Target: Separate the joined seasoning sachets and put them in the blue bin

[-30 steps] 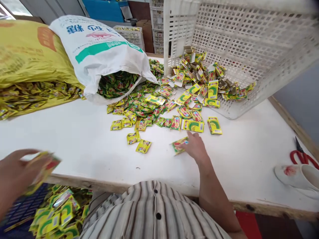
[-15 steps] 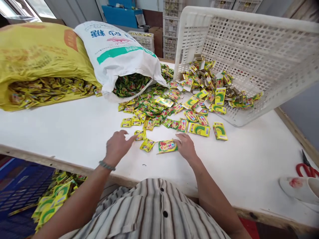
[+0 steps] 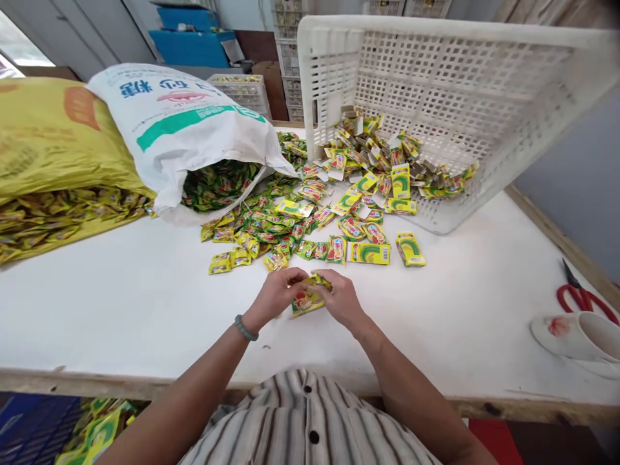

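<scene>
In front of me, my right hand (image 3: pixel 343 296) grips a small yellow-and-green candy box (image 3: pixel 304 303) printed with a watermelon, tilted just above the table. My left hand (image 3: pixel 279 294) is closed at the box's left end, thumb and fingers pinched on a yellow candy packet (image 3: pixel 317 280), partly covered by the fingers. Just beyond the hands lie loose yellow candy packets (image 3: pixel 220 263) and a heap of green candy packets (image 3: pixel 266 223). Flat yellow boxes (image 3: pixel 369 253) lie to the right of the heap.
A white plastic crate (image 3: pixel 436 71) lies tipped on its side, with many small boxes spilling out. An open white sack (image 3: pixel 184 123) and a yellow sack (image 3: pixel 53 142) of packets stand at left. Red-handled scissors (image 3: pixel 584 298) and a white mug (image 3: pixel 576 336) are at right.
My left hand has moved right to meet the right hand. Two yellow candy packets have gone from the table between them. The box is now lifted and tilted. The view has shifted.
</scene>
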Demonstrator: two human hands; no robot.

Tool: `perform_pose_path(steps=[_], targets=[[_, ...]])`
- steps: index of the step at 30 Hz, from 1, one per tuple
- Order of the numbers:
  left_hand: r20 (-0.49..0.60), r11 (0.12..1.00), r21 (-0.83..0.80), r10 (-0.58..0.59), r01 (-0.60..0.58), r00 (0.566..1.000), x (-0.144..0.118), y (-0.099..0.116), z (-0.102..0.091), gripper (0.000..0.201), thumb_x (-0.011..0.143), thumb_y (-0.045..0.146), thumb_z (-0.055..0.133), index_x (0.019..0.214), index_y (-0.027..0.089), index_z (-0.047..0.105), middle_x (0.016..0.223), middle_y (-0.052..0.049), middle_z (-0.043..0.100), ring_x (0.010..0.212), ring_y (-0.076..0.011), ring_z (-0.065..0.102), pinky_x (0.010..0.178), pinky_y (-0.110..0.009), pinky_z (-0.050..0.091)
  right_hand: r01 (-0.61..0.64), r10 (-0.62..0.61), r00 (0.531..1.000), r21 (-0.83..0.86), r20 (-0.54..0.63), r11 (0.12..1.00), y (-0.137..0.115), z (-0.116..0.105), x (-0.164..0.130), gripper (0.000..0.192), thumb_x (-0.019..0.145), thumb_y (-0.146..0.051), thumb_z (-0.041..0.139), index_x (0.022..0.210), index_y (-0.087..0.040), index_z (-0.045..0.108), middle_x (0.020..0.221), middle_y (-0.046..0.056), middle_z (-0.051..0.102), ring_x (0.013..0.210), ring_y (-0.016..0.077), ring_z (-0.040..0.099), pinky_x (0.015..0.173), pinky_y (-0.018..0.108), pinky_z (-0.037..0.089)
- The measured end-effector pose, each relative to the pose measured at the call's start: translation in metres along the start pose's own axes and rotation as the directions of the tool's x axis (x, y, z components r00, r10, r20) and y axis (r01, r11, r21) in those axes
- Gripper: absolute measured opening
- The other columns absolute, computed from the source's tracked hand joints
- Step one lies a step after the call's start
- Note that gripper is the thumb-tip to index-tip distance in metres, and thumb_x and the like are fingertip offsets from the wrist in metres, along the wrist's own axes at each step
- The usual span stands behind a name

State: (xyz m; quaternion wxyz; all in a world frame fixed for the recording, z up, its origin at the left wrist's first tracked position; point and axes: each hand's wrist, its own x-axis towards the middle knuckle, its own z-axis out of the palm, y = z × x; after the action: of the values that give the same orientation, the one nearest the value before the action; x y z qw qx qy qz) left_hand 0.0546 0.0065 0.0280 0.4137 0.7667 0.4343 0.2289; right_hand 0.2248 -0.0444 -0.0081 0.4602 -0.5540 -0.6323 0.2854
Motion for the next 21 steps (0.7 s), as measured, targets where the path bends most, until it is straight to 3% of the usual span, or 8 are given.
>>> perform_pose_path(steps=[3, 6, 8, 11, 15, 18, 20, 21], targets=[[0.048, 0.998, 0.055, 0.021, -0.023, 0.999, 0.031, 0.0, 0.005, 0.026, 0.083, 0.037, 0.051, 0.093, 0.017, 0.065, 0.087, -0.006, 0.073, 0.077, -0.0188, 0.066, 0.069, -0.028, 0.052, -0.13, 0.126, 0.984, -0.028, -0.13, 0.991, 0.006, -0.01, 0.004, 0.01, 0.084, -0.028, 0.058, 0.083, -0.02, 0.065, 0.079, 0.003, 0.067, 0.074, 0.0179, 0.062, 0.071, 0.029, 0.048], [-0.084, 0.918, 0.397, 0.05, -0.012, 0.995, 0.063, -0.007, 0.004, 0.031, 0.085, 0.03, 0.048, 0.107, 0.015, 0.064, 0.105, -0.012, 0.071, 0.097, -0.0244, 0.065, 0.086, -0.036, 0.05, -0.256, 0.243, 0.933, -0.016, -0.265, 0.967, 0.012, -0.018, 0.008, 0.011, 0.081, -0.03, 0.06, 0.085, -0.02, 0.062, 0.077, 0.002, 0.065, 0.072, 0.0179, 0.06, 0.068, 0.029, 0.046], [-0.076, 0.847, 0.531, 0.073, -0.022, 0.994, 0.077, -0.012, 0.005, 0.033, 0.077, 0.023, 0.056, 0.107, 0.015, 0.065, 0.109, -0.015, 0.07, 0.106, -0.0292, 0.062, 0.094, -0.04, 0.046, -0.282, 0.273, 0.92, 0.011, -0.281, 0.959, 0.014, -0.019, 0.009, 0.015, 0.079, -0.031, 0.06, 0.089, -0.02, 0.06, 0.08, 0.003, 0.066, 0.073, 0.0184, 0.06, 0.069, 0.029, 0.046], [-0.026, 0.834, 0.55, 0.065, -0.04, 0.998, 0.085, -0.018, 0.013, 0.038, 0.065, 0.013, 0.061, 0.102, 0.015, 0.067, 0.106, -0.016, 0.071, 0.106, -0.0328, 0.062, 0.094, -0.041, 0.046, -0.278, 0.275, 0.919, 0.029, -0.281, 0.96, 0.014, -0.017, 0.008, 0.015, 0.078, -0.031, 0.06, 0.09, -0.021, 0.06, 0.083, 0.003, 0.066, 0.076, 0.0189, 0.06, 0.071, 0.03, 0.046], [-0.126, 0.844, 0.533, 0.014, 0.056, 0.992, 0.075, -0.025, 0.016, 0.038, 0.074, 0.013, 0.05, 0.109, 0.013, 0.066, 0.108, -0.017, 0.071, 0.102, -0.0325, 0.065, 0.089, -0.043, 0.048, -0.297, 0.312, 0.912, 0.097, -0.266, 0.95, 0.012, -0.017, 0.009, 0.014, 0.077, -0.032, 0.059, 0.086, -0.021, 0.06, 0.079, 0.002, 0.065, 0.073, 0.0175, 0.058, 0.07, 0.029, 0.046], [-0.277, 0.938, 0.297, -0.094, 0.178, 0.956, 0.058, -0.027, 0.012, 0.04, 0.078, 0.015, 0.045, 0.113, 0.013, 0.064, 0.107, -0.014, 0.072, 0.097, -0.028, 0.068, 0.085, -0.04, 0.051, -0.342, 0.403, 0.892, 0.279, -0.204, 0.898, 0.012, -0.018, 0.01, 0.019, 0.074, -0.037, 0.064, 0.083, -0.02, 0.06, 0.073, 0.0, 0.062, 0.066, 0.0152, 0.055, 0.064, 0.027, 0.045], [-0.317, 0.964, -0.144, -0.261, 0.225, 0.912, 0.043, -0.024, 0.013, 0.04, 0.073, 0.016, 0.051, 0.111, 0.013, 0.064, 0.103, -0.011, 0.073, 0.093, -0.025, 0.069, 0.082, -0.037, 0.053, -0.371, 0.456, 0.881, 0.413, -0.127, 0.832, 0.012, -0.018, 0.011, 0.024, 0.071, -0.041, 0.067, 0.081, -0.02, 0.06, 0.069, -0.001, 0.061, 0.063, 0.0136, 0.053, 0.058, 0.025, 0.043], [-0.295, 0.898, -0.381, -0.345, 0.222, 0.891, 0.034, -0.021, 0.015, 0.039, 0.07, 0.017, 0.055, 0.108, 0.013, 0.064, 0.1, -0.009, 0.074, 0.091, -0.0236, 0.069, 0.08, -0.036, 0.054, -0.384, 0.477, 0.874, 0.467, -0.095, 0.796, 0.011, -0.017, 0.011, 0.027, 0.07, -0.042, 0.068, 0.08, -0.019, 0.059, 0.069, -0.002, 0.061, 0.061, 0.013, 0.052, 0.055, 0.024, 0.042]])
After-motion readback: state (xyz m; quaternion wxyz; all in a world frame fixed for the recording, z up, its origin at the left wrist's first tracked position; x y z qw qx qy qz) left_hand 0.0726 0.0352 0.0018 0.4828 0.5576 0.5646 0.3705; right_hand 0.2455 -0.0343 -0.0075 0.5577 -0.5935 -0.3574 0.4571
